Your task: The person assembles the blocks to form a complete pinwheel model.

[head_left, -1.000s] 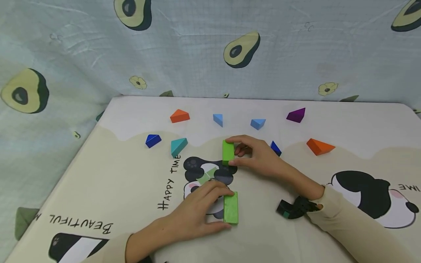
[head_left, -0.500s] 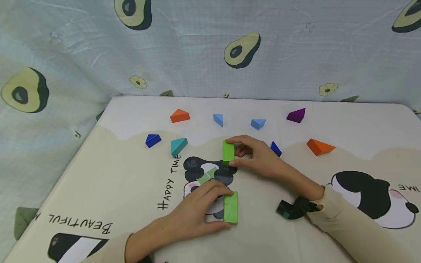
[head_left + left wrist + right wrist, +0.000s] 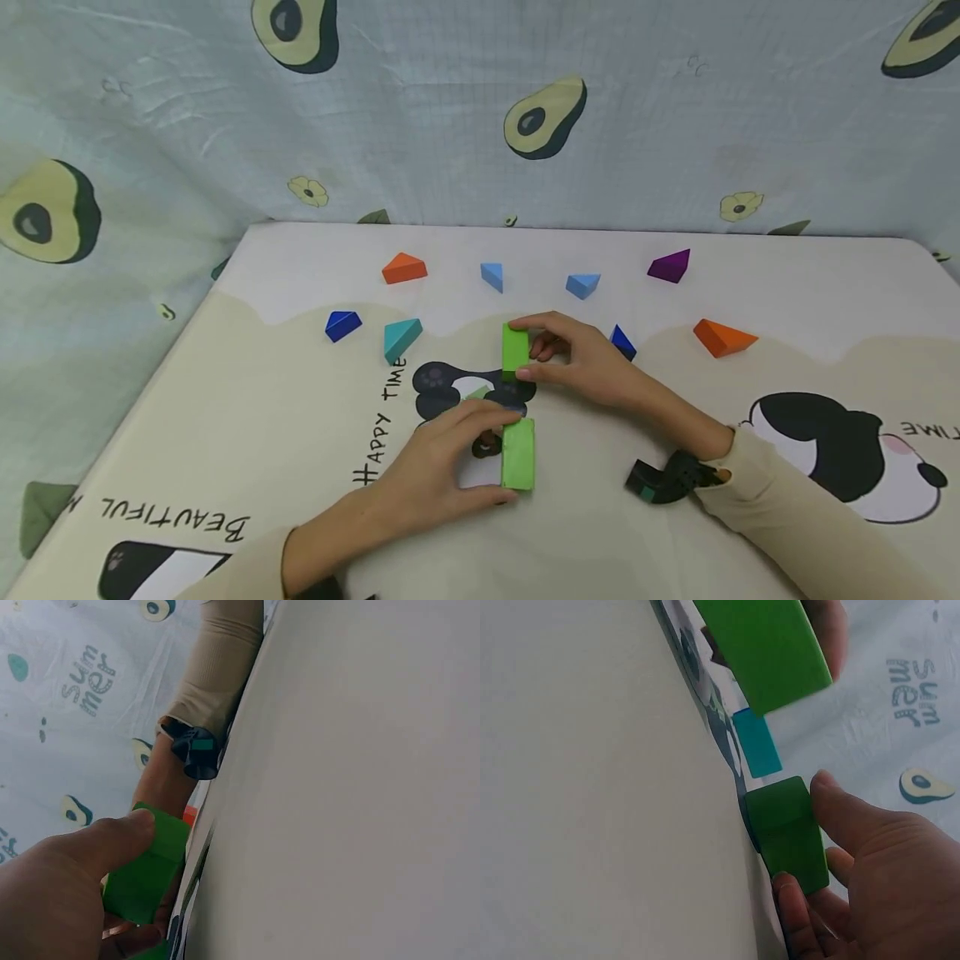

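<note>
My left hand [image 3: 431, 467] pinches a green rectangular block [image 3: 518, 454] between thumb and fingers, at its near and far ends. Farther from me, my right hand [image 3: 592, 362] grips a second green block [image 3: 515, 352] the same way, thumb at its near end and index finger at its far end. A short gap separates the two blocks, which are roughly in line. From the right wrist, the left hand's block [image 3: 769, 652] appears above the right hand's block [image 3: 787, 832]. The left wrist view shows the thumb [image 3: 139, 829] on the block's face.
Beyond the hands lie several triangular blocks: teal [image 3: 402, 340], dark blue [image 3: 343, 326], orange [image 3: 405, 268], light blue [image 3: 582, 286] and purple [image 3: 670, 266]. Another dark blue one [image 3: 622, 342] sits partly behind the right hand, and an orange one [image 3: 724, 337] to its right. A patterned curtain [image 3: 450, 108] hangs behind the table.
My left hand has moved its green block away from me, narrowing the gap to the other block. The right hand stays in place, and the head view has shifted slightly.
</note>
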`<state>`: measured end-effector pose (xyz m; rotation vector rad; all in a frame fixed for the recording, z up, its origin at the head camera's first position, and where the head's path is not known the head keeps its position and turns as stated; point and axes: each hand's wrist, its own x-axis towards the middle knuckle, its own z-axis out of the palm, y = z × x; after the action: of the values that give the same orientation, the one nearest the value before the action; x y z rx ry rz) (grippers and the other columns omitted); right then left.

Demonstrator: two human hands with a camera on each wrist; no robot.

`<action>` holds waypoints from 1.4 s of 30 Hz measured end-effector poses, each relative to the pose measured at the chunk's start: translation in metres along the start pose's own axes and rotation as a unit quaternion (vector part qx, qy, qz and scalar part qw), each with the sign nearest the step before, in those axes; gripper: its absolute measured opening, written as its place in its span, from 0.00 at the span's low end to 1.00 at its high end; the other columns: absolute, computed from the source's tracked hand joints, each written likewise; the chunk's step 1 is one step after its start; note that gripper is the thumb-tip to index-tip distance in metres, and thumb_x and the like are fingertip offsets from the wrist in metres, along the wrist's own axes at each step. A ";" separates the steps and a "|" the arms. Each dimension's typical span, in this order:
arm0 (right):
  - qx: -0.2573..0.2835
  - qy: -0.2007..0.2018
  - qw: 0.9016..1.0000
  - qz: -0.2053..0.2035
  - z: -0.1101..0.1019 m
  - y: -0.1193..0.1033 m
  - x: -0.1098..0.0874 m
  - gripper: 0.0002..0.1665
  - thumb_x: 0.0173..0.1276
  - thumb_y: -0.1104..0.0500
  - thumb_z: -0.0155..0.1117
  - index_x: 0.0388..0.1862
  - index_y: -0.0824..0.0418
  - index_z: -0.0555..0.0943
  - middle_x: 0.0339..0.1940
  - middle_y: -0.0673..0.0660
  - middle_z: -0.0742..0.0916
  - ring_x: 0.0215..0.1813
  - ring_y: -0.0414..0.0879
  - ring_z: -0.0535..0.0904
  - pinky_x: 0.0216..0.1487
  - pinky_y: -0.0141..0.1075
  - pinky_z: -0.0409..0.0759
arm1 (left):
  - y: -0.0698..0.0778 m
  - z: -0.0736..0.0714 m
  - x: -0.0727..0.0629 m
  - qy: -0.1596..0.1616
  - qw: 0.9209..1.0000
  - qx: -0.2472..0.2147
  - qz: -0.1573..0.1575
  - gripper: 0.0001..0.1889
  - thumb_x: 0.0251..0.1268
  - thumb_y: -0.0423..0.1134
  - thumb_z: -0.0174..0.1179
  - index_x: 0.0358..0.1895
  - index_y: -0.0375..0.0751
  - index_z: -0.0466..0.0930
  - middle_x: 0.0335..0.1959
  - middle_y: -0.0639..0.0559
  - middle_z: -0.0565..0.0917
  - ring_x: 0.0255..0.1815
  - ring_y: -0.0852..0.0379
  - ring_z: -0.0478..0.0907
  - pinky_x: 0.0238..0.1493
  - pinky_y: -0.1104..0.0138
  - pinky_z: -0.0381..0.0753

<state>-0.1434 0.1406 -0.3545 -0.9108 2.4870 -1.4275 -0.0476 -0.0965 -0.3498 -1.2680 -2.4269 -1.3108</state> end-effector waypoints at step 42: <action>0.021 -0.010 0.999 0.027 -0.002 -0.003 -0.001 0.26 0.67 0.55 0.65 0.64 0.51 0.74 0.42 0.51 0.81 0.44 0.43 0.76 0.48 0.37 0.74 | -0.022 0.004 0.019 0.034 0.990 -0.021 -0.133 0.29 0.46 0.40 0.76 0.56 0.48 0.77 0.47 0.60 0.73 0.37 0.59 0.69 0.38 0.68 0.71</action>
<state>-0.1423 0.1413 -0.3506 -0.8411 2.4385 -1.4398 -0.0743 -0.0876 -0.3578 -0.9124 -2.6017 -1.4495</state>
